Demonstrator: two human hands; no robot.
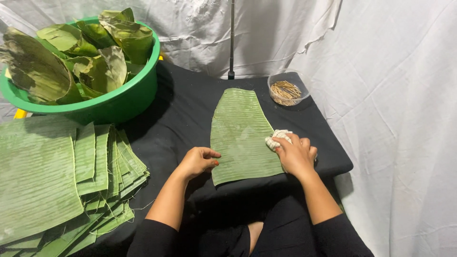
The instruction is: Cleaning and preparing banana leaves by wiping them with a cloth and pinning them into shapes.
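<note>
A cut piece of green banana leaf lies flat on the black-covered table in front of me. My right hand holds a small white cloth and presses it on the leaf's right edge. At the leaf's left edge rests my left hand, fingers curled, its fingertips touching the leaf near the lower corner.
A stack of cut banana leaves lies at the left. Behind it a green basin holds folded leaf pieces. A clear tub of thin sticks sits at the back right. A thin pole stands before white drapes.
</note>
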